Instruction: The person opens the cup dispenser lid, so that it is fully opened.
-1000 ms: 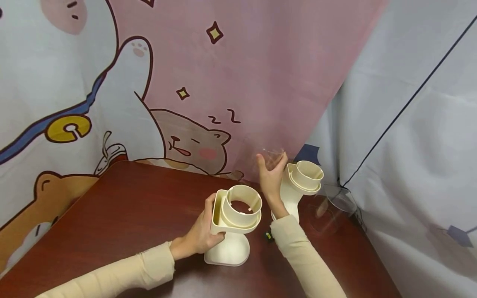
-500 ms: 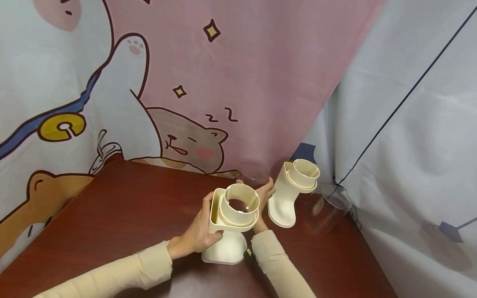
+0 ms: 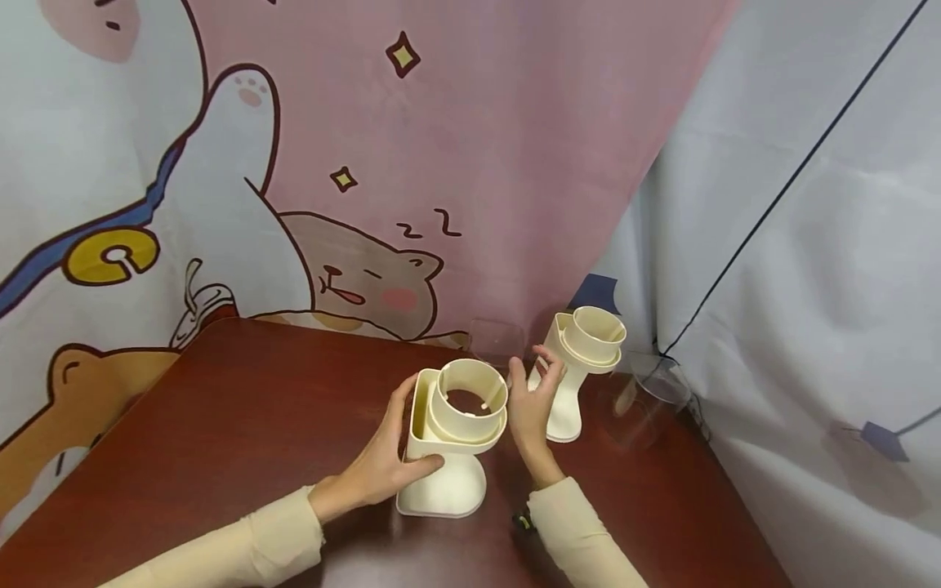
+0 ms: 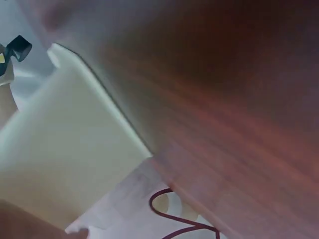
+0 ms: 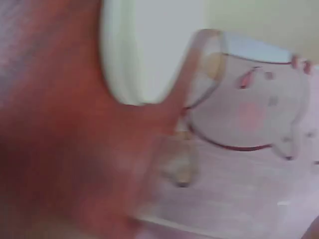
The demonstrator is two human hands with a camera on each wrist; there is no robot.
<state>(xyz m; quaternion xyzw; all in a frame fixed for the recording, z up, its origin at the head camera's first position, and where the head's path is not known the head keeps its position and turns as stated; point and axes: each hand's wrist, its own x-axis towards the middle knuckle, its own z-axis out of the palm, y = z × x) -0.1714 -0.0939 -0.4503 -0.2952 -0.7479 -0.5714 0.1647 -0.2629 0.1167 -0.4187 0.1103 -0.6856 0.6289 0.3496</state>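
Note:
In the head view, a cream plastic stand [image 3: 456, 408] with a round upright collar on top and a rounded foot stands on the table. My left hand [image 3: 382, 457] holds it at its left side, thumb across the front and fingers along the edge. Its blurred cream side [image 4: 75, 139] fills much of the left wrist view. My right hand [image 3: 535, 400] is raised to the right of this stand, thumb and fingers spread, holding nothing. Behind the stand is a clear plastic container [image 3: 497, 336], its lower part hidden. The right wrist view is blurred.
A second matching cream stand [image 3: 566, 392] is just beyond my right hand. Another clear container [image 3: 654, 400] stands at the right, near the table's edge. A printed curtain [image 3: 515, 163] hangs behind the dark red-brown table [image 3: 243, 408], and a black cable [image 3: 779, 188] runs down the white curtain.
My right hand has lowered the clear container behind the near stand, let go of it and drawn back to the right. My left hand stays at the near stand.

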